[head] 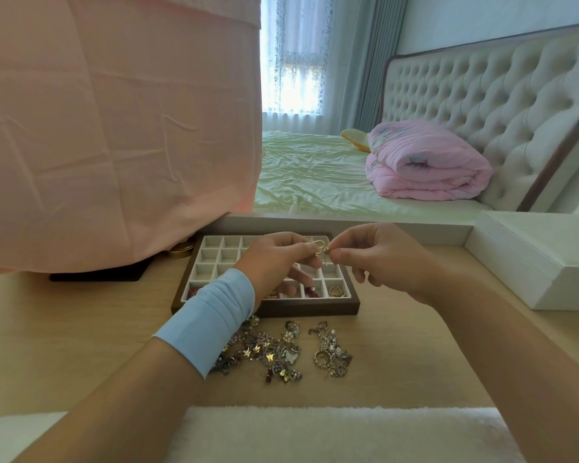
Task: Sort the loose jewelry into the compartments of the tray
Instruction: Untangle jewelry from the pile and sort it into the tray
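Observation:
A brown-rimmed tray (310, 309) with white square compartments lies on the wooden table. Above it my left hand (278, 259) and my right hand (378, 257) together pinch a small gold heart-shaped earring (320, 247). A matching gold heart earring (335, 290) lies in the tray's near right compartment, and small red pieces (311, 291) sit in the compartment beside it. My left hand hides part of the tray. A pile of loose jewelry (271, 352) lies on the table in front of the tray, with a separate silver cluster (331, 354) to its right.
A white box (542, 259) stands at the right of the table. Pink cloth (114, 128) hangs over something at the left, with a gold tin (181, 251) and a dark base under it. A white fluffy mat (315, 432) lies at the near edge. A bed is behind.

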The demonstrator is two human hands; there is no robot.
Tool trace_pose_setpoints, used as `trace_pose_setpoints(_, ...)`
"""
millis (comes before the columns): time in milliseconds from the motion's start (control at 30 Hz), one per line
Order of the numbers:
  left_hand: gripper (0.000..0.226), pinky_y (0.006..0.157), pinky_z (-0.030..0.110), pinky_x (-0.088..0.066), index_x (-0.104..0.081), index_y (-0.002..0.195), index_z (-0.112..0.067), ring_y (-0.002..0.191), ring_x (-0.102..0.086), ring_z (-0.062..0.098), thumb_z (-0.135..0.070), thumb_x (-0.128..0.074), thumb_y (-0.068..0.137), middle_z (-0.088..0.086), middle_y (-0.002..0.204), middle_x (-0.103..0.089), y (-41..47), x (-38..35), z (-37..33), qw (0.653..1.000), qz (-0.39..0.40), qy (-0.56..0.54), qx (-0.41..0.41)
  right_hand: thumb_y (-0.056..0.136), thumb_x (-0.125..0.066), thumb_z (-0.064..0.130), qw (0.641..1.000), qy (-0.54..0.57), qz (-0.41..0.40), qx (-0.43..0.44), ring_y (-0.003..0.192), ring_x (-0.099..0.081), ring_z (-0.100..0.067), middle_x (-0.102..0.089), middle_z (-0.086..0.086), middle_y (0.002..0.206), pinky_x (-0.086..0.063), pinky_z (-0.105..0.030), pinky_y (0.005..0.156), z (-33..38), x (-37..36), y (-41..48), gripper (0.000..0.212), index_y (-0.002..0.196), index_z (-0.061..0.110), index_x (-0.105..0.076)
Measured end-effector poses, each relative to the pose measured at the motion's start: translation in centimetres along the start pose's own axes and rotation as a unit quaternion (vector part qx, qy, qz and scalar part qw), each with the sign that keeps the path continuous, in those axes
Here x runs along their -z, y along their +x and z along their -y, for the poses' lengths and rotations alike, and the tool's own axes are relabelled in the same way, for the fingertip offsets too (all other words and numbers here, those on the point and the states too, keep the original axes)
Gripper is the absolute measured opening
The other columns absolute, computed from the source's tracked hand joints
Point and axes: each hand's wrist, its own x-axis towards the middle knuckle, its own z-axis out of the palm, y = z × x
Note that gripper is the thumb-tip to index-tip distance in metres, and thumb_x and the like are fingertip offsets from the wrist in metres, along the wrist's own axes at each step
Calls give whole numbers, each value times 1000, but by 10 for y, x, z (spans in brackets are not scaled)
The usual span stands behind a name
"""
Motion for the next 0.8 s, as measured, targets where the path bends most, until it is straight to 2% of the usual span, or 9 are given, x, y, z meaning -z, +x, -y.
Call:
trace_pose_setpoints(167, 11, 53, 26, -52, -69, 95, -13, 65, -67, 17, -22, -64, 92, 2, 85, -75, 0, -3, 2, 998, -21, 41, -33, 93, -70, 23, 999, -19, 31, -16, 66, -56, -21, -70, -26, 89, -43, -24, 51, 1, 4, -1, 7, 94, 22, -76)
trace_pose_setpoints(267, 9, 58, 29, -54, -71, 89, -16, 64, -67, 15, -25, -68, 90, -2, 80, -75, 1, -6, 2, 990, -35, 108, -83, 94, -69, 22, 1000, 6, 12, -1, 63, -62, -13, -74, -17, 91, -44, -23, 50, 0, 3, -1, 9, 96, 21, -78)
trace_pose_setpoints(333, 8, 60, 27, -54, -72, 87, -20, 63, -67, 11, -27, -69, 89, -7, 77, -75, 3, -9, 2, 981, -48, 150, -112, 92, -72, 23, 1000, 15, -13, 14, 59, -61, -10, -75, -15, 85, -43, -22, 49, -1, 4, -1, 8, 92, 19, -79)
trace_pose_setpoints(400, 7, 62, 25, -53, -72, 84, -24, 63, -66, 8, -30, -69, 88, -10, 76, -74, 4, -11, 3, 976, -55, 169, -129, 90, -74, 23, 1000, 13, -19, 16, 56, -58, -10, -77, -6, 81, -42, -20, 47, -3, 6, 0, 8, 90, 17, -80)
trace_pose_setpoints(500, 6, 73, 28, -54, -70, 85, -31, 71, -63, 4, -36, -67, 88, -13, 80, -71, 8, -14, 8, 952, -53, 263, -148, 90, -74, 23, 1000, -20, -14, 2, 53, -56, -8, -77, 2, 78, -42, -16, 47, -10, 8, 2, 9, 90, 16, -81)
trace_pose_setpoints(600, 5, 79, 32, -54, -66, 91, -36, 79, -59, -1, -40, -64, 89, -22, 88, -66, 8, -12, 12, 917, -54, 365, -150, 89, -76, 27, 994, -112, -5, -12, 52, -57, 2, -75, 7, 73, -46, -17, 57, -19, 5, 6, 9, 87, 21, -82)
trace_pose_setpoints(667, 5, 81, 33, -53, -64, 95, -38, 82, -57, 0, -39, -60, 91, -24, 90, -63, 7, -9, 13, 896, -58, 412, -153, 89, -76, 30, 986, -166, 2, -24, 67, -62, 6, -74, 13, 80, -49, -22, 69, -23, 1, 8, 8, 87, 26, -82)
trace_pose_setpoints(733, 5, 83, 33, -52, -63, 94, -39, 85, -54, 2, -37, -58, 92, -25, 90, -61, 8, -8, 15, 884, -52, 437, -156, 89, -75, 32, 978, -204, 5, -35, 85, -65, 1, -75, 13, 91, -54, -30, 82, -26, -2, 10, 9, 87, 28, -82)
trace_pose_setpoints(800, 6, 85, 35, -51, -61, 93, -41, 87, -52, 3, -36, -58, 91, -24, 91, -61, 9, -7, 17, 879, -40, 446, -164, 90, -74, 34, 972, -231, 11, -42, 89, -66, -4, -76, 14, 92, -57, -35, 86, -26, -4, 10, 10, 85, 29, -82)
